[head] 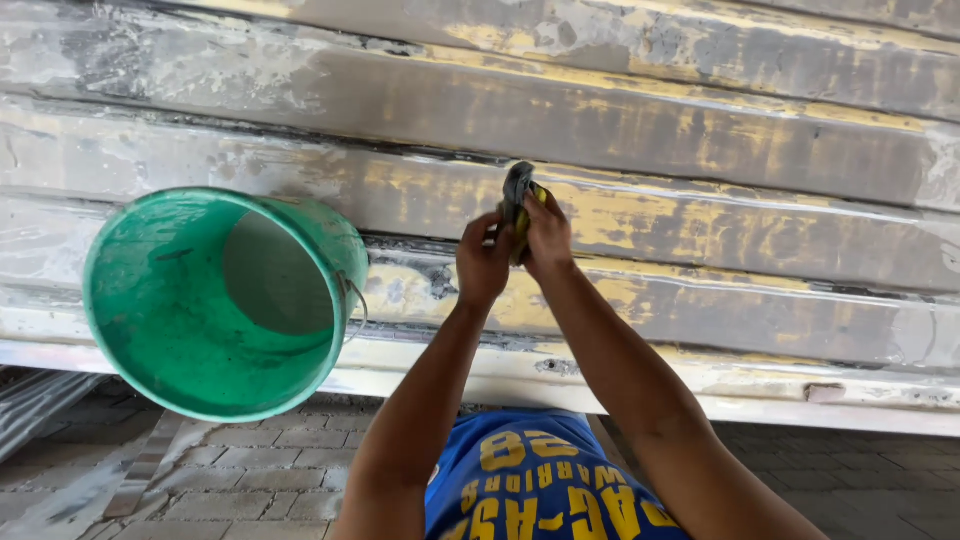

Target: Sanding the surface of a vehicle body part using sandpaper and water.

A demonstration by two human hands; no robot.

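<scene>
Both hands (515, 250) half hide a grey-yellow cloth (519, 190).

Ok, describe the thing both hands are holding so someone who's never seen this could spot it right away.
Start at the long ribbed metal panel with worn yellow and grey paint that fills the upper view. Right of the round green plastic bucket, the left hand and right hand meet against the panel. Between them is a small folded grey and yellow abrasive sheet, the only loose item on the metal.

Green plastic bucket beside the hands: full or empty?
Not full: the green plastic bucket shows bare smeared inner walls deep down. The pale grey patch at the bottom could be its base or a little liquid; cannot tell.
</scene>
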